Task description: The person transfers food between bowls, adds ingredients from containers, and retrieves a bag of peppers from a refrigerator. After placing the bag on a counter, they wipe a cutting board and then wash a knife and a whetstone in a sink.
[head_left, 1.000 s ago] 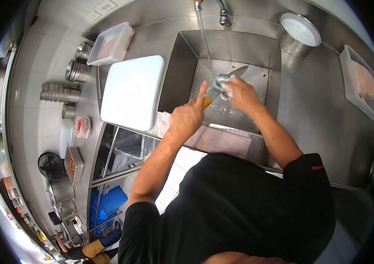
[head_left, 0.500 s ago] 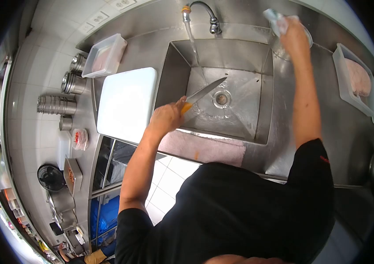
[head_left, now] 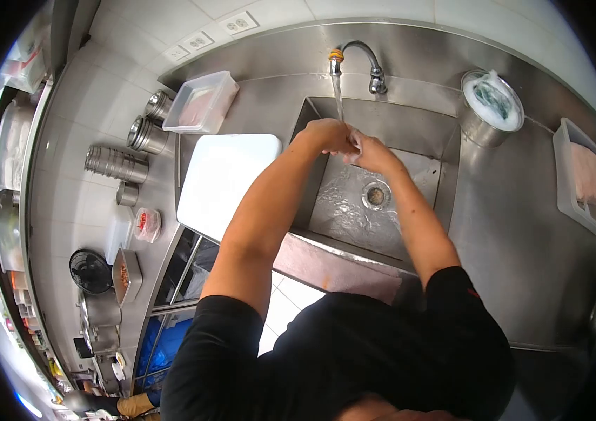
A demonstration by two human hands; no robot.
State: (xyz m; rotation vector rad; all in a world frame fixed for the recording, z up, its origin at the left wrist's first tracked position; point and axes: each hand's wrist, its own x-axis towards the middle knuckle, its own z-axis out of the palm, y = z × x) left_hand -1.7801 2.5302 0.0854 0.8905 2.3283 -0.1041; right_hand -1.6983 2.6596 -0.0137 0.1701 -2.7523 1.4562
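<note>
My left hand and my right hand meet over the sink, close under the running tap. Both have curled fingers, the right ones closing against the left. Water and my own fingers hide what lies between them, and no knife shows. The stream falls from the spout onto the hands and splashes around the drain. To the right, a green scrubbing pad lies in white suds at the top of a metal pot, apart from both hands.
A white cutting board lies left of the sink, with a plastic tub behind it. Another tub holding a pale pink slab stands far right. A pink cloth lies along the front edge. Steel containers line the left wall.
My right hand has left the pad in the pot and come left to the sink. My left hand has moved up under the water; the yellow-handled knife it held is out of sight.
</note>
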